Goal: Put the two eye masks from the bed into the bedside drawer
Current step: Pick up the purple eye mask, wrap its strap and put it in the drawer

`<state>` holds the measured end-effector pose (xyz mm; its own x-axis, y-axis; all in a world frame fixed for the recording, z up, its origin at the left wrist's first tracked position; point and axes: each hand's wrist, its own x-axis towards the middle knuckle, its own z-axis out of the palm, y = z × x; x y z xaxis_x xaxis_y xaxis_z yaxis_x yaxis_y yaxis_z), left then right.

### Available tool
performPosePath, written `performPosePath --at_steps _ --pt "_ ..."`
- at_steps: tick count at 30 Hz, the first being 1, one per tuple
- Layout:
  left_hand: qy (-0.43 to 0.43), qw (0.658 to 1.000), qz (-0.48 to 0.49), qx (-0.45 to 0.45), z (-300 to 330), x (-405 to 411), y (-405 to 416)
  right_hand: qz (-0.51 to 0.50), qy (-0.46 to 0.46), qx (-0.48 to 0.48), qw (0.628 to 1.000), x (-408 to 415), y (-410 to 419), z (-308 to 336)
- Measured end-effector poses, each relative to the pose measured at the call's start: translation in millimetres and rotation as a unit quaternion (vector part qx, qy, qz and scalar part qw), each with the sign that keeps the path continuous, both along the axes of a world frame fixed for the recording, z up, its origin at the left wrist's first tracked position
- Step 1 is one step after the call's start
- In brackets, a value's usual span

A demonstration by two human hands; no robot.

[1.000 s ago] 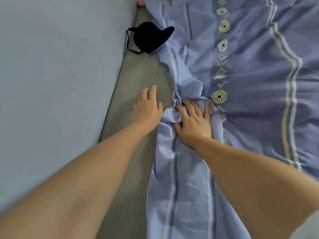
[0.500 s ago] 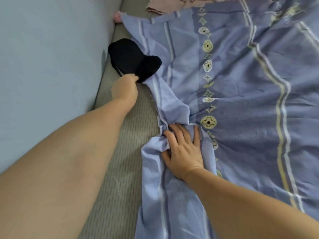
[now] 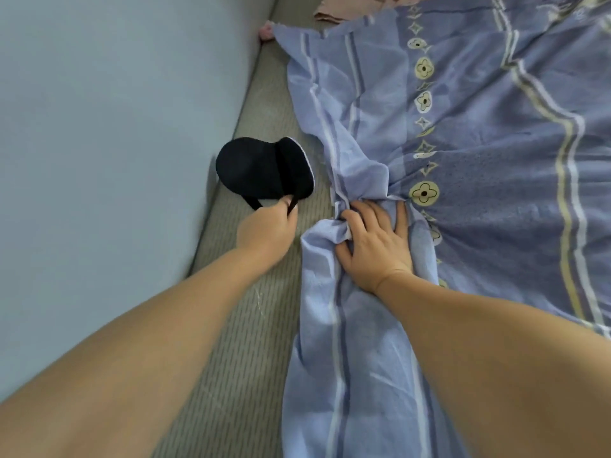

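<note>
One black eye mask (image 3: 261, 168) in view, held up by L hand (image 3: 266, 231) w/ fingers pinched around its black strap (image 3: 254, 203); mask body sits just far of the hand, over the grey-green ribbed mattress strip (image 3: 238, 325), close to the wall (image 3: 99, 127) on the left. Mask looks folded, thin white edge visible along its right rim. Can't tell if mask bottom touches mattress or hangs clear. R hand (image 3: 377, 241) pressed palm-down on bunched edge of blue striped quilt cover (image 3: 479, 200), fingers spread & partly curled into the fabric folds, gripping cloth, not a mask. Quilt cover fills right side of scene, w/ yellow flower print band running near to far. Pinkish fabric (image 3: 350, 9) at far edge, small pink item (image 3: 267, 31) at far corner by wall, too blurry to ID. Both forearms bare, reaching in from near side.
</note>
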<state>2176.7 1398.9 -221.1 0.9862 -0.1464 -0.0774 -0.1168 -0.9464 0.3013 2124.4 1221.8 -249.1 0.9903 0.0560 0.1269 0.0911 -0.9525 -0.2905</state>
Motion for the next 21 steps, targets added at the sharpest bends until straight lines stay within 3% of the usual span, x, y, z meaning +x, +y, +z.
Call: performPosePath --at_steps 3,5,8,10,13,15,18,21 --pt "0.149 0.985 -0.022 0.082 10.7 -70.2 16.6 0.0 -0.008 0.017 1.0 0.2 0.0 0.8" --pt "0.202 0.978 -0.002 0.044 26.4 -117.0 26.6 0.001 0.023 0.02 1.0 -13.6 -2.5 10.1" --pt "0.108 0.991 0.072 -0.007 71.2 -177.0 33.1 0.025 0.161 0.054 0.985 -76.9 0.1 37.7" --pt "0.055 0.987 0.121 -0.093 111.8 -213.6 31.3 0.079 0.279 0.08 0.954 -139.3 9.0 68.1" --pt "0.041 0.97 0.121 -0.208 183.1 -269.4 6.7 0.132 0.352 0.243 0.894 -221.2 23.1 135.4" --pt "0.062 0.953 0.106 -0.275 228.7 -311.9 -20.3 0.088 0.323 0.328 0.883 -260.5 22.9 179.2" --pt "0.083 0.921 0.102 -0.367 292.8 -374.2 -57.3 0.01 0.208 0.287 0.935 -309.5 0.3 234.2" --pt "0.062 0.888 0.113 -0.441 348.8 -437.1 -80.0 0.044 0.166 0.323 0.931 -344.5 -38.7 281.9"
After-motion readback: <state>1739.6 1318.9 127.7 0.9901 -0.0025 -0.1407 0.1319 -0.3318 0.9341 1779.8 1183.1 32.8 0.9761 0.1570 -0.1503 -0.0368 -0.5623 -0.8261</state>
